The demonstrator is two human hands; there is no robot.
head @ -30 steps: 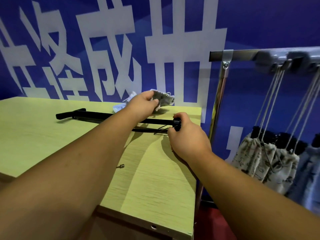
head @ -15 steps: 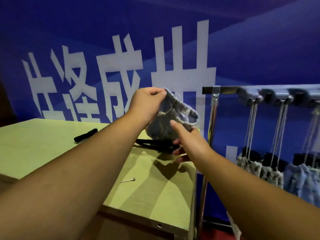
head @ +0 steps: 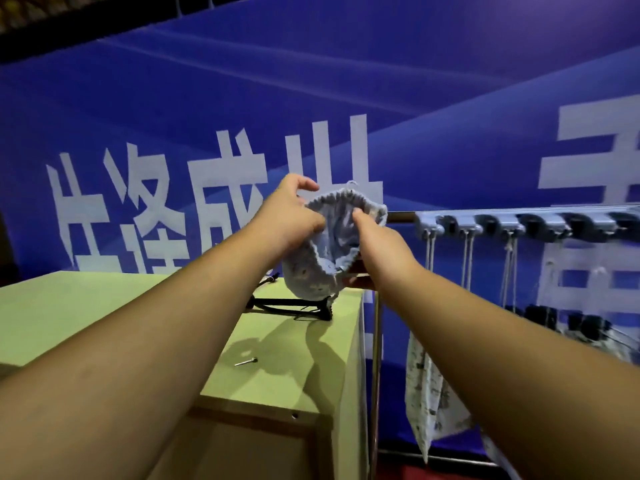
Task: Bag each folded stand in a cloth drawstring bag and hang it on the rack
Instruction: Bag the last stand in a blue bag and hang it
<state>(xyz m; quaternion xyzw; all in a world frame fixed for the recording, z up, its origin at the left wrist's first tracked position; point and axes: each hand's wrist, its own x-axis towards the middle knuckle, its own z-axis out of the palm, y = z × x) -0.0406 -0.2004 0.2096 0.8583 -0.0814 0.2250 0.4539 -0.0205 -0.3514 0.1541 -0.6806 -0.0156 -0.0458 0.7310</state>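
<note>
So the person has the cloth drawstring bag [head: 306, 277] up in the air at the middle of the frame, both hands on it. The left hand [head: 289, 220] pinches the left side of the rim, fingers curled over the gathered edge. The right hand [head: 381, 252] grips the right side, thumb hooked over the rim into the opening and the other fingers curled underneath. Between them the mouth is pulled wide, so the pale blue inside shows. A bit of string sticks up from the top of the rim.

The folded stand [head: 291, 308] isn't in the bag. It's black and lies flat on the yellow-green table [head: 69, 306], right below the bag near the table's far right corner, and neither hand is touching it.

A small metal pin [head: 246, 361] lies by itself on the table, lower in the frame than the stand.

On the right side of the frame is the rack [head: 540, 225], a horizontal bar with a row of grey hooks, cords hanging down from them. Filled printed bags [head: 427, 393] dangle below, with black ends poking out of some. Behind it all is a blue banner [head: 415, 98] with big white characters.
</note>
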